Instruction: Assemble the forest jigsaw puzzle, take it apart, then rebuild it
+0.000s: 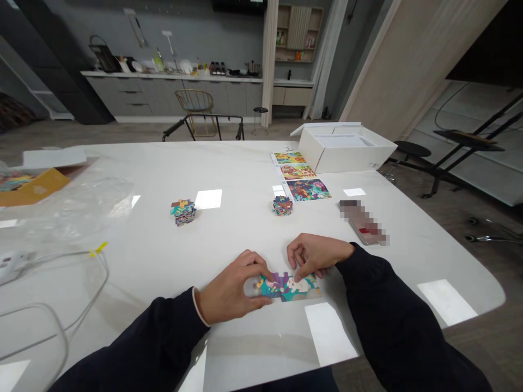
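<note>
Obs.: puzzle strip [289,295] lies flat on the counter [241,169], close to the near edge, directly in front of me. Long axis runs L–R, approx. parallel to that edge; one end points to the L edge, the other to the R edge. Straight side faces me; knobs on the opp. side point to the far edge. Printed teal & purple, w/ a pale rabbit-like animal in the R half.

My L fingers [255,269]: thumb + index closed around the L end, index tip on top, thumb along the near side, strip held btwn them. My R fingers [305,269]: thumb tip down on the strip by the animal, others curled around the far side; can't tell if they grip.

Farther off: loose stack of pcs [183,212] toward the L; neater stack of pcs [283,206] straight ahead, just beside the picture sheet [309,190]. Sheet carries 3 scenes in a row, running toward the far edge. White box [347,155], lid up, at the far R corner. Slim phone-like slab [363,222] nearer the R edge, slanted.

Labels/text: white box has a small label, low on the near face, R end; print too small to read. Sheet has tiny marks down its L margin, illegible. Slab's face is pixelated, unreadable.
</note>
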Motion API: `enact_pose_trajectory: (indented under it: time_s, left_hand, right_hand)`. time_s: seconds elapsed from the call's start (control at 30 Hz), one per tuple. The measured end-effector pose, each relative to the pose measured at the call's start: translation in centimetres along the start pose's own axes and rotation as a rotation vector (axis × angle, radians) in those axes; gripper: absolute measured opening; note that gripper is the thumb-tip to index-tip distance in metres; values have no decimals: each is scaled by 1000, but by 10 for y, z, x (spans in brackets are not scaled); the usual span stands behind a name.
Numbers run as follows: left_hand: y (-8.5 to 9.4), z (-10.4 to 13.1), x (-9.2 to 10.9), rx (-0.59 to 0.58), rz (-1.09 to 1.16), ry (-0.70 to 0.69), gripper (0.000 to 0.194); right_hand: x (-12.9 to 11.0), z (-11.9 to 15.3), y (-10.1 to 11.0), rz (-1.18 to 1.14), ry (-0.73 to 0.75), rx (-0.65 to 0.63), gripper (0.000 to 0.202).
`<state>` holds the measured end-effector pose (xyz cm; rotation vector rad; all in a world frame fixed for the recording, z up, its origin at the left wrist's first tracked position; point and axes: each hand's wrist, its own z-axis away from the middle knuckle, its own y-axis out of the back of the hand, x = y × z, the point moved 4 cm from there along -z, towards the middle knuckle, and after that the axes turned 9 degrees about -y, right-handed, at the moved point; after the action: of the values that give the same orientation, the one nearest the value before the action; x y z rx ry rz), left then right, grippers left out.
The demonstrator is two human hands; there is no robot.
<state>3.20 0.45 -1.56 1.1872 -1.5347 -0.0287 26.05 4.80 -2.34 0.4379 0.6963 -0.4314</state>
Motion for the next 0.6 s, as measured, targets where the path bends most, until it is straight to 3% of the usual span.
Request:
enact_pose_trajectory:
  time_s: [0.6]
  left_hand:
    - [-2, 3, 3, -132, -129, -56, 22]
  right_hand:
    - [-1, 0, -2, -10, -21, 4, 52]
